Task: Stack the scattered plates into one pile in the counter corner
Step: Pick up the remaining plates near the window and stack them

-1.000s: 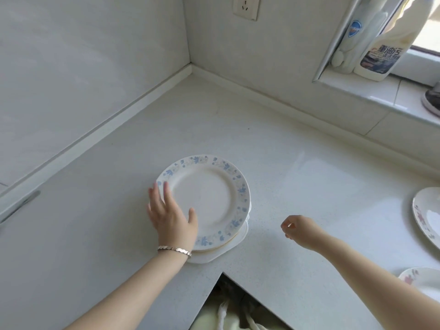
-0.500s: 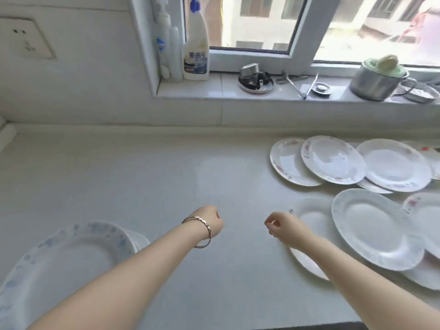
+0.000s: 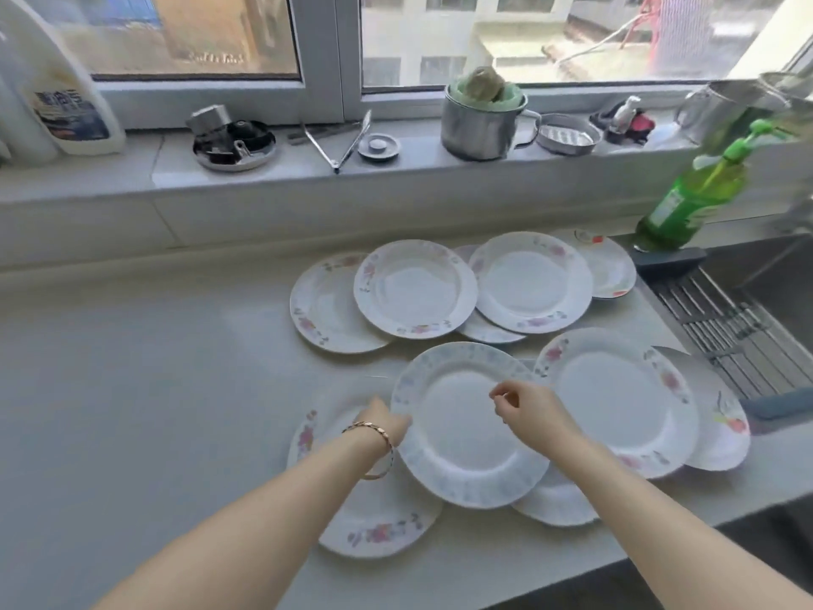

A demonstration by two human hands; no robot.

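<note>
1. Plates lie scattered and overlapping on the pale tabletop (image 3: 132, 389) below the window sill (image 3: 264, 187), none of them in a neat pile; the counter corner is out of view.
2. Nearest the person sits a blue-rimmed plate (image 3: 457, 460), resting on a pink-flowered plate (image 3: 374, 517) to its left and partly over another plate at its lower right.
3. Left hand (image 3: 382, 422), with a bracelet (image 3: 376, 438) at the wrist, meets the left rim of the blue-rimmed plate; its fingers are hidden at the rim, so I cannot tell whether they grip it.
4. Right hand (image 3: 532, 411) hovers over the middle of that same plate, fingers loosely curled with thumb and forefinger nearly meeting, holding nothing.
5. Just to the right lies a large floral plate (image 3: 616, 402), overlapping a further plate near the sink rack (image 3: 726, 332).
6. Behind, a row of four or five overlapping plates (image 3: 415, 288) stands near the wall.
7. On the sill stand a metal pot (image 3: 479, 125) and tongs (image 3: 343, 143); a green bottle (image 3: 690, 200) is beside the sink.
</note>
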